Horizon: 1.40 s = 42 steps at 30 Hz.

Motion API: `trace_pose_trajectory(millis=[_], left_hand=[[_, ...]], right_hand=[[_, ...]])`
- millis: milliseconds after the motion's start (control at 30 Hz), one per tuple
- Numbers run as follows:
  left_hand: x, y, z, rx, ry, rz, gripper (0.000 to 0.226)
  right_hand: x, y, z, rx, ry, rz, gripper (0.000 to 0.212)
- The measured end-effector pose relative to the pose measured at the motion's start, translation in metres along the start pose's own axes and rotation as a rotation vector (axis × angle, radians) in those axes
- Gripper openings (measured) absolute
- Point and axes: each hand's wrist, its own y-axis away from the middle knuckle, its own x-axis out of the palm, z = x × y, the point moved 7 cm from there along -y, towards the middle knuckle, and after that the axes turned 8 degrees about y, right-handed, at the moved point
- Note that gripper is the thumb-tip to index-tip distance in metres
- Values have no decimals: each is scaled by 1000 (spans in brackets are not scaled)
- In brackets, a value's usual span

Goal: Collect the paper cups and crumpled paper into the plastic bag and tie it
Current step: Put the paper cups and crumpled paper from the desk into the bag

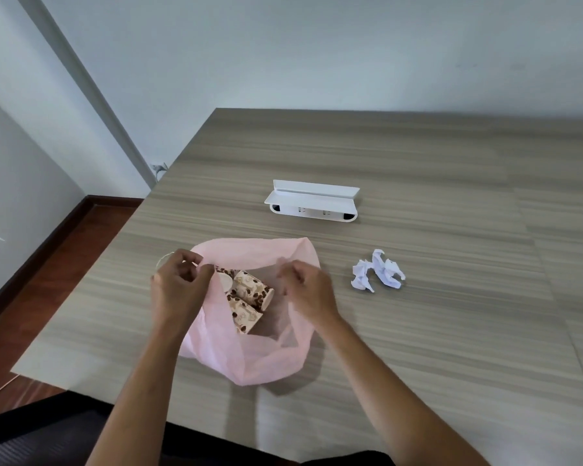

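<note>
A pink plastic bag lies open on the wooden table. Inside it lie paper cups printed with brown coffee beans, tipped on their sides. My left hand pinches the bag's left rim. My right hand pinches the right rim, and the mouth is held apart between them. A ball of crumpled white paper rests on the table to the right of the bag, a short way from my right hand.
A white socket box with a raised lid stands on the table behind the bag. The table's left edge drops to a dark wooden floor. A black chair is at the near edge.
</note>
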Motion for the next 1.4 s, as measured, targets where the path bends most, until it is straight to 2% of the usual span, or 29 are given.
trace_pose_trajectory(millis=[67, 133, 200, 300, 367, 467, 600, 800, 933, 1033, 1167, 1267, 1333, 1400], left_hand=[[13, 1, -8, 25, -4, 34, 9], [25, 0, -14, 40, 6, 55, 9], [33, -2, -20, 48, 14, 71, 9], [45, -3, -30, 61, 26, 97, 8], [48, -4, -34, 62, 37, 98, 7], [45, -7, -32, 44, 74, 87, 8], [34, -7, -28, 42, 80, 74, 9], [2, -15, -13, 19, 35, -30, 14], [-20, -22, -3, -6, 24, -87, 6], [-26, -21, -3, -16, 41, -91, 8], [-30, -17, -1, -16, 60, -93, 5], [-30, -11, -2, -14, 81, -93, 4], [-28, -7, -5, -2, 74, -84, 11], [-26, -6, -3, 3, 74, -61, 15]], right_hand=[[-26, -10, -28, 87, 73, -222, 37], [-46, -20, -57, 186, 153, -325, 26], [-56, -28, -89, 279, 281, -289, 21], [-59, -31, -132, 370, 465, -150, 42], [-58, -28, -151, 379, 543, -73, 46], [-54, -22, -171, 375, 613, 12, 44], [-53, -16, -182, 359, 625, -26, 33], [-61, -5, -145, 262, 480, -194, 10], [-60, 3, -91, 146, 369, -171, 21], [-55, 16, -42, 19, 305, -99, 34], [-21, 38, 9, -73, 148, 167, 51], [14, 49, 14, 6, 138, 346, 43], [31, 48, 18, -27, 190, 351, 32], [47, 40, 25, -96, 142, 310, 21]])
